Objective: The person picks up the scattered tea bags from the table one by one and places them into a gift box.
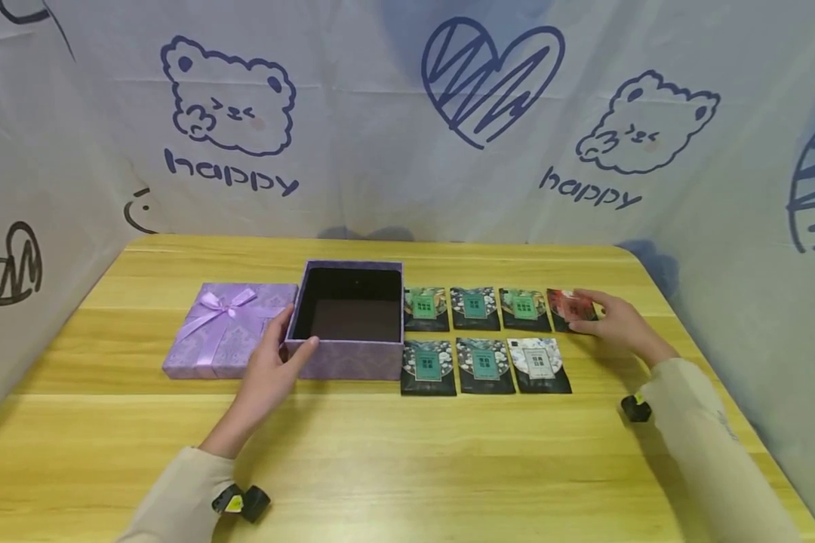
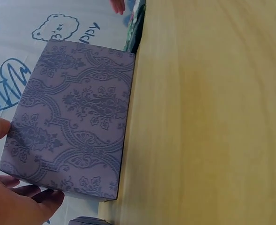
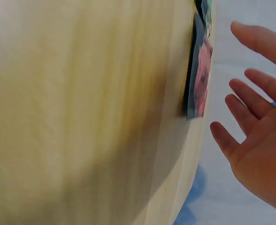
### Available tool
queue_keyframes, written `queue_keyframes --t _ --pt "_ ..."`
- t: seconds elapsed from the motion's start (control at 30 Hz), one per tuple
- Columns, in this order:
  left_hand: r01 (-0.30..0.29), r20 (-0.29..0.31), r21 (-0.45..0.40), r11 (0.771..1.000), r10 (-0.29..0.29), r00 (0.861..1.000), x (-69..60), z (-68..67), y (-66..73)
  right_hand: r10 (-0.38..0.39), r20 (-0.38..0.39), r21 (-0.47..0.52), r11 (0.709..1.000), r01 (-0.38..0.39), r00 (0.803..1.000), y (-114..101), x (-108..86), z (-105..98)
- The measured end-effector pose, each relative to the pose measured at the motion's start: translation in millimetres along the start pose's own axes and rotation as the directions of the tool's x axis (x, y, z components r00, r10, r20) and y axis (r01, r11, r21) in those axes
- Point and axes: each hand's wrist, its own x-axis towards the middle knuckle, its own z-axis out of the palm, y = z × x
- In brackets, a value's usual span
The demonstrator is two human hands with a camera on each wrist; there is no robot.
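A purple gift box (image 1: 345, 360) stands uncovered, its dark inside facing up. My left hand (image 1: 269, 377) holds its near left corner, thumb at the front rim and fingers along the left side. In the left wrist view the patterned front wall of the box (image 2: 72, 117) fills much of the left, with the left hand (image 2: 16, 201) at its lower edge. My right hand (image 1: 618, 326) reaches over a red and black tea packet (image 1: 570, 308) at the far right end of the back row. The right wrist view shows the right hand (image 3: 264, 126) with fingers spread, apart from that packet (image 3: 201, 79).
Left of the box lies its purple lid (image 1: 224, 339) with a ribbon bow. Several more packets lie in two rows right of the box, among them a green one (image 1: 524, 308) and a white one (image 1: 539, 365). A printed cloth (image 1: 367, 151) hangs behind the wooden table (image 1: 407, 467).
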Motion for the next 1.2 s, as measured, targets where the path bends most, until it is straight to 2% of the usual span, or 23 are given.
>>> queue_keyframes --t 0.3,0.47,0.73,1.1,1.2 --pt "-0.032 0.004 -0.044 0.999 0.032 0.999 0.8 1.6 -3.3 0.032 0.089 0.058 0.998 -0.037 0.996 19 13.3 -12" --pt "-0.033 0.008 -0.037 0.999 0.033 0.999 0.3 0.4 -3.9 0.044 0.138 0.059 0.997 -0.053 0.989 27 19.8 -15" --pt "-0.043 -0.006 -0.025 0.999 0.043 0.999 0.2 -1.0 -6.6 0.037 0.18 0.075 0.996 -0.051 0.983 26 29.6 -15" --pt "-0.078 -0.023 -0.038 0.996 0.077 0.997 1.4 0.8 -8.6 0.009 0.234 -0.002 1.0 -0.008 0.972 24 33.0 -17" --pt "-0.085 -0.028 -0.043 0.995 0.083 0.996 0.8 0.3 -7.6 0.021 0.245 -0.014 1.0 -0.018 0.969 24 33.2 -15"
